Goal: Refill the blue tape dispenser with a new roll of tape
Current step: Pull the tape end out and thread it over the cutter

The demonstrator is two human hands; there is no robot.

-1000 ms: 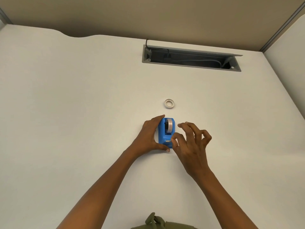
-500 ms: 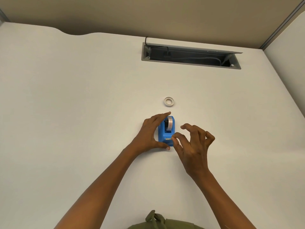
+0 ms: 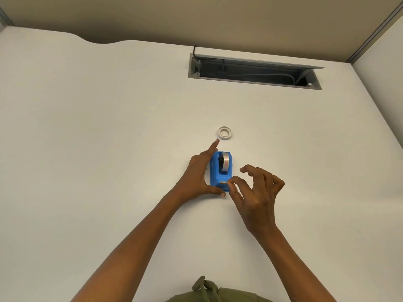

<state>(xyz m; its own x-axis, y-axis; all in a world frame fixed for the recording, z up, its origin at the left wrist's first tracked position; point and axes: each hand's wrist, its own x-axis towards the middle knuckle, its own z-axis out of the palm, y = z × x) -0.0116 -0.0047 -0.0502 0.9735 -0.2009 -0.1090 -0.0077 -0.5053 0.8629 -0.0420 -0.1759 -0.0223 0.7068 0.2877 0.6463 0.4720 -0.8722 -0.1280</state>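
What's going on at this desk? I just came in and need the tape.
A person is working on a blue tape dispenser on the white desk. The left hand steadies its side while the right hand pinches at the cutter end. A roll of tape already sits in the dispenser, and a small ring lies just beyond it, untouched.

White desk [image 3: 98, 127]; grey cable tray [image 3: 254, 71] recessed near far edge; beige partition [image 3: 196, 16] behind.
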